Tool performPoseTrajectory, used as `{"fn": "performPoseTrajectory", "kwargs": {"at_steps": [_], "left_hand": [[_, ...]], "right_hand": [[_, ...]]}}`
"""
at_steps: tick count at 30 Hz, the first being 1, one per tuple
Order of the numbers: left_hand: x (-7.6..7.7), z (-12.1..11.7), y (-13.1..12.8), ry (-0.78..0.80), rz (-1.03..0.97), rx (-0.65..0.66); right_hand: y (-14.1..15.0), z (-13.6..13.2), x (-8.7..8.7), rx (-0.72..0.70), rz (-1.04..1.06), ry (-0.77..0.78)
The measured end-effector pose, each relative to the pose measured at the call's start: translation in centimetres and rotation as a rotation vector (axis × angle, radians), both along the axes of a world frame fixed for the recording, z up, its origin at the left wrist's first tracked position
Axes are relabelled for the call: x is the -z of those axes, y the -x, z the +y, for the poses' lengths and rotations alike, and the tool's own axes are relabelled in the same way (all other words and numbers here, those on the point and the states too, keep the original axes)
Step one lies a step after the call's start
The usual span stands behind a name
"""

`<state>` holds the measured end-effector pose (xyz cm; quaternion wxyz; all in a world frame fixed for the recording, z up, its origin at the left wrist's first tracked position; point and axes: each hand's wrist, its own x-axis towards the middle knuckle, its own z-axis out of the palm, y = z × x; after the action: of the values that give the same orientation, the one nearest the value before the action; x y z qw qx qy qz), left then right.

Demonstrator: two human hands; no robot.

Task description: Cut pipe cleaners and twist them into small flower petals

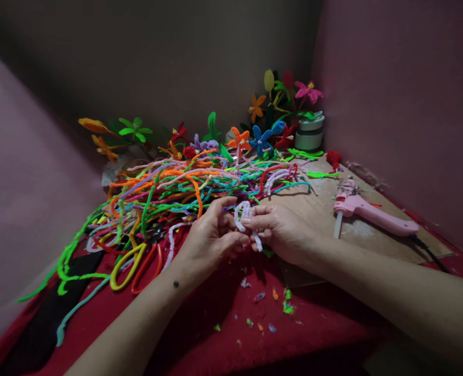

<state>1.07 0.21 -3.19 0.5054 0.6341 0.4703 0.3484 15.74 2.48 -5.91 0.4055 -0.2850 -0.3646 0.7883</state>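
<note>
A pale white-lavender pipe cleaner (239,213), bent into a loop with a short tail hanging down, is between my two hands above the red cloth. My right hand (280,227) pinches it between thumb and fingertips on the right side of the loop. Curled around its left side, my left hand (215,230) has its thumb close to the lower tail and its index finger behind the loop. The left fingertips are partly hidden. Just beyond both hands lies a heap of multicoloured pipe cleaners (176,180).
Scissors with yellow and red handles (116,274) lie left of my left hand. A pink glue gun (380,213) rests on a board (313,201) at right. Pipe-cleaner flowers (260,138) and a pale pot (309,133) stand behind. Fluff scraps (288,305) dot the red cloth (215,344).
</note>
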Motion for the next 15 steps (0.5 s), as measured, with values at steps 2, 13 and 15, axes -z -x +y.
{"fn": "performPoseTrajectory", "kwargs": {"at_steps": [2, 13, 15], "left_hand": [[-0.01, 0.01, 0.15, -0.011, 0.039, 0.011], [-0.61, -0.11, 0.01, 0.223, 0.116, 0.053], [-0.46, -0.13, -0.23, 0.228, 0.152, 0.024]], "right_hand": [[0.02, 0.06, 0.11, 0.003, 0.010, 0.019], [0.31, -0.31, 0.17, -0.084, 0.033, 0.080], [0.51, -0.35, 0.51, -0.059, 0.008, 0.062]]}}
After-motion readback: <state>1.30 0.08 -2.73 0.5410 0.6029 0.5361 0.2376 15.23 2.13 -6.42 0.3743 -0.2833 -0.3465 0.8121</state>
